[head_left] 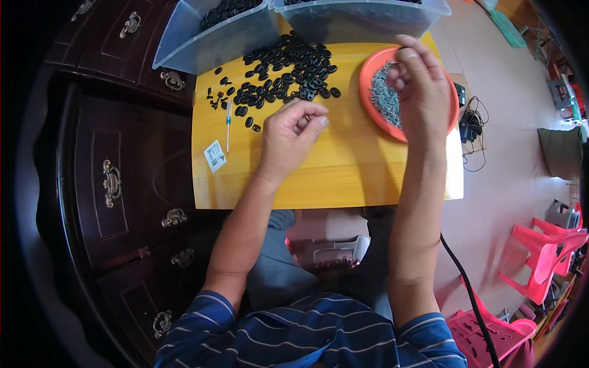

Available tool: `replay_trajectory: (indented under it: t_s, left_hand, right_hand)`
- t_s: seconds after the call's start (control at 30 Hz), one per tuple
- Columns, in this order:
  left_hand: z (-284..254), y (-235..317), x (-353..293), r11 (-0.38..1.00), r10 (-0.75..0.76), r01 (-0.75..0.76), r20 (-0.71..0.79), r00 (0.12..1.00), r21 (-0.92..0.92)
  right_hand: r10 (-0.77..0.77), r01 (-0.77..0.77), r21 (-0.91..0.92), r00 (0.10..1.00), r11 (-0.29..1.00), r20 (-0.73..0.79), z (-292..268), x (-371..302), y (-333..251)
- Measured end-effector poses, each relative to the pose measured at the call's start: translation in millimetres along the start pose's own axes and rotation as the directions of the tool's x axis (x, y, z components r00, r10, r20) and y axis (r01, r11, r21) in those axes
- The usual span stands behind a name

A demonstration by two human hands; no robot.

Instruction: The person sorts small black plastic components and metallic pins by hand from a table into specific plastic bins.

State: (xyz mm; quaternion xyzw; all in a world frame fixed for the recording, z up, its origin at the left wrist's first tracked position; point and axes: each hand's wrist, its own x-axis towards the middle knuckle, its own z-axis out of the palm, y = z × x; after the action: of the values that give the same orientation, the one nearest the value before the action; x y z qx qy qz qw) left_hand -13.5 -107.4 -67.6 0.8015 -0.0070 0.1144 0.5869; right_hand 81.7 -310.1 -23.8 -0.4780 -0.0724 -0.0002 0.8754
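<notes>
My left hand rests on the yellow wooden table just below a pile of small black plastic parts. Its fingers are curled, thumb against forefinger, and whatever sits between them is hidden. My right hand hovers over an orange round plate filled with small silvery metal pieces. Its fingertips are bunched together above the plate, and I cannot make out anything pinched in them.
Two clear plastic bins with more black parts stand at the table's far edge. A thin blue-handled tool and a white tag lie at the left. Dark wooden cabinet at left; pink chairs and black cable at right.
</notes>
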Motion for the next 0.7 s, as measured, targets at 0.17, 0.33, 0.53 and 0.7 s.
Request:
replay_trajectory:
  t_s: [0.17,0.33,0.53,0.7]
  left_hand:
    - [9.0,14.8,-12.3,0.995,0.045,-0.052,0.077,0.996,0.084]
    - [27.8,52.4,-28.5,0.996,0.007,0.022,0.338,0.941,-0.081]
    - [58.8,55.5,-104.0,0.984,-0.026,0.156,0.797,0.603,-0.087]
    - [80.0,-48.8,-188.4,0.746,-0.566,0.658,0.623,0.541,0.106]
  right_hand:
    - [-0.093,0.112,0.199,0.991,0.974,-0.101,-30.8,3.2,-15.7]
    - [-0.146,0.166,0.127,0.977,0.978,-0.153,-57.4,11.6,-26.6]
    - [-0.188,0.209,0.148,0.972,0.967,-0.139,-20.3,3.8,-1.1]
    - [-0.087,0.103,0.285,0.994,0.953,-0.068,0.7,-1.7,0.2]
